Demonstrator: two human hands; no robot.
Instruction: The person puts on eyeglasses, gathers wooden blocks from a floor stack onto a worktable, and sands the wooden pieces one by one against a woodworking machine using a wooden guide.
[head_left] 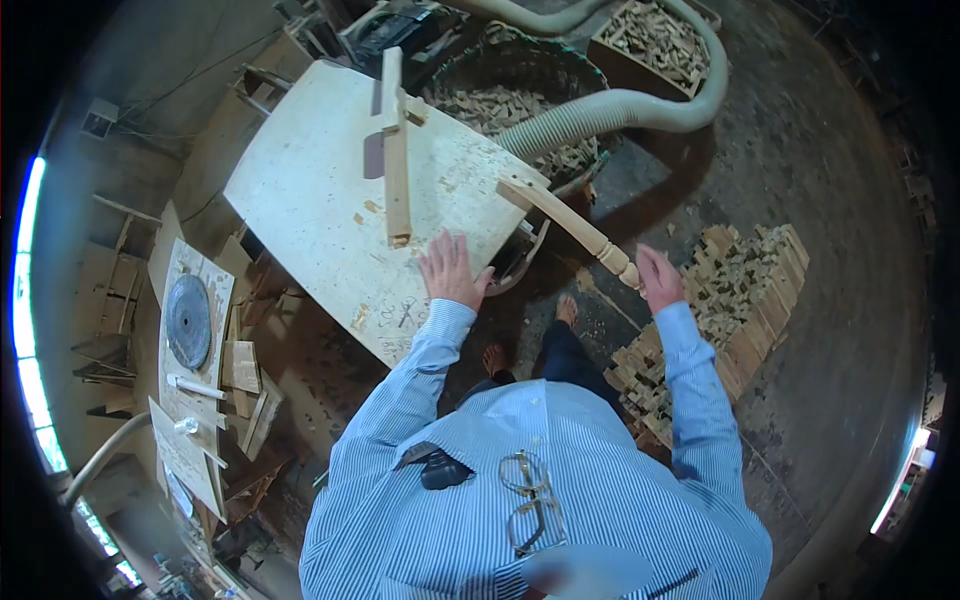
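My left hand [450, 272] lies palm down on the pale work table [290, 190] near its front edge, fingers spread, with nothing in it. A turned wooden leg [574, 226] reaches out from the table's right corner, its square end over the tabletop. My right hand [660, 280] is closed around the leg's narrow turned end, out beyond the table; some fingers are hidden. Ahead of my left hand, a long wooden bar [396, 180] lies on the tabletop beside a dark inset plate [373, 156], with a small wood block against it.
Behind the table stand a large basket of wood offcuts [490, 105] and a box of offcuts [655, 45]. A thick ribbed hose [620, 108] curves between them. Stacked wood pieces [745, 300] lie on the floor at right. A round saw blade [188, 322] rests on a left-hand board.
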